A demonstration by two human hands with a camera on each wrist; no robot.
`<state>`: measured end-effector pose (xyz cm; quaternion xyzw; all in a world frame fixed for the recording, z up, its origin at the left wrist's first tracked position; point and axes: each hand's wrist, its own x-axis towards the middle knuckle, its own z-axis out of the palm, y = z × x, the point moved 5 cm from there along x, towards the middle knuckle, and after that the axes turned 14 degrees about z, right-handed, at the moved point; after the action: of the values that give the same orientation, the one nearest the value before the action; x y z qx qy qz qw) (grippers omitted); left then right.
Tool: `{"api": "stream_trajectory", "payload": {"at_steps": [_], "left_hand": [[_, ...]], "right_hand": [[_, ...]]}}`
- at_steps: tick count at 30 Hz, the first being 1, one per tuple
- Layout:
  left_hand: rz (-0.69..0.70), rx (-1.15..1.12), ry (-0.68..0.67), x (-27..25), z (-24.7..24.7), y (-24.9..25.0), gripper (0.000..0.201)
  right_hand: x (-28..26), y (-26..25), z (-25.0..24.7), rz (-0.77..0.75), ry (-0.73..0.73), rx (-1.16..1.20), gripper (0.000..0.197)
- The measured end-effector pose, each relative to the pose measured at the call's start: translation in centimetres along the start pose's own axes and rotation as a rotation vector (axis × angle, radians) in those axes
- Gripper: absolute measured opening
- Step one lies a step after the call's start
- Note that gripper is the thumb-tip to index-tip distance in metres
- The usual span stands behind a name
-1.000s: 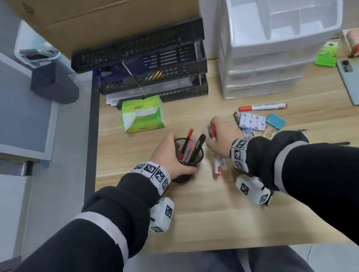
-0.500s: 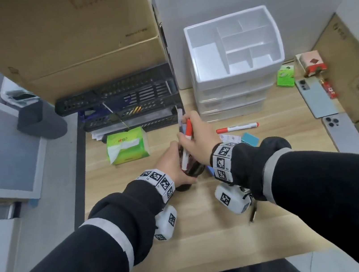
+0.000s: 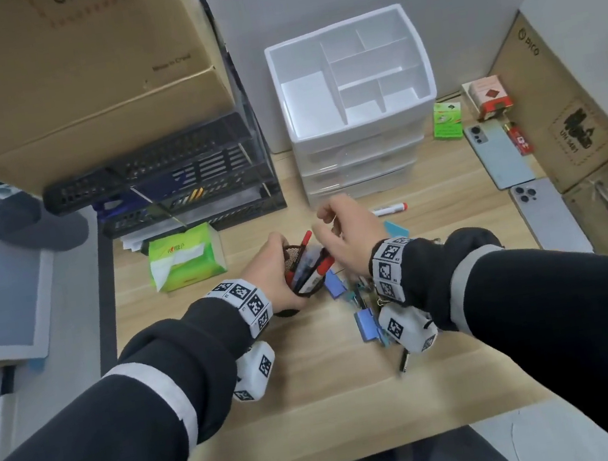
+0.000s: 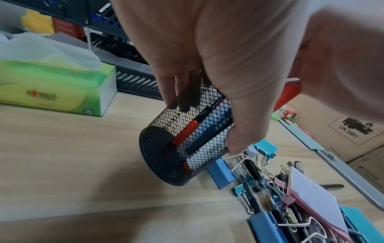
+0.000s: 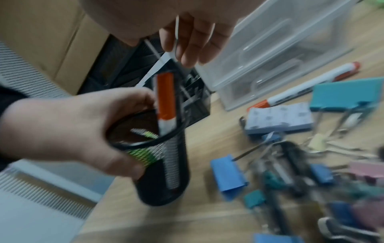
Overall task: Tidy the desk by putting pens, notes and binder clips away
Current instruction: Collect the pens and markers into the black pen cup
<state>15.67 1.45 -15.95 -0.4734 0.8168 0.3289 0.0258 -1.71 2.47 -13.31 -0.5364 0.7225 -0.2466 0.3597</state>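
My left hand (image 3: 273, 271) grips a black mesh pen cup (image 3: 290, 256), tilted on the wooden desk (image 3: 322, 406); the cup (image 4: 182, 144) holds red-capped markers (image 3: 310, 265) and dark pens. My right hand (image 3: 326, 218) hovers just above and right of the cup, its fingers (image 5: 191, 41) loosely curled and holding nothing. A red-capped marker (image 5: 165, 98) sticks out of the cup (image 5: 162, 164). Another marker (image 3: 390, 209) lies by the drawers. Under my right wrist lies a heap of binder clips (image 3: 364, 320), pens (image 4: 251, 177) and pink notes (image 4: 311, 197). A blue-grey note pad (image 5: 278, 118) lies beside it.
A white drawer organizer (image 3: 357, 150) with open top compartments stands at the back. Black letter trays (image 3: 169, 195) sit under cardboard boxes at back left, with a green tissue pack (image 3: 183, 257) in front. Two phones (image 3: 497, 155) (image 3: 547, 215) lie at the right.
My right hand picked markers off the desk, carried them over the cup and let them go inside. It is now empty above the cup. My left hand kept hold of the cup.
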Motion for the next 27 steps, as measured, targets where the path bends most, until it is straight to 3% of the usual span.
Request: {"api": "stream_trajectory", "payload": {"at_steps": [5,9,15,21,27], "left_hand": [[0.021,0.039,-0.074,1.5,-0.2,2.0,0.088],[0.066,0.056,-0.083,3.6,-0.2,4.2,0.095],[0.115,0.075,-0.113,5.8,0.8,7.1,0.097],[0.138,0.094,-0.133,6.6,1.8,8.1,0.094],[0.114,0.095,-0.137,6.3,1.6,7.6,0.093]], "right_hand": [[2.1,9.6,-5.6,0.319,0.027,-0.319,0.007],[0.2,16.7,-8.4,0.532,-0.114,-0.577,0.023],[-1.8,20.6,-9.3,0.468,-0.214,-0.806,0.038],[-2.5,21.5,-8.1,0.435,-0.242,-0.993,0.025],[-2.0,20.5,-8.1,0.476,-0.257,-0.965,0.023]]}}
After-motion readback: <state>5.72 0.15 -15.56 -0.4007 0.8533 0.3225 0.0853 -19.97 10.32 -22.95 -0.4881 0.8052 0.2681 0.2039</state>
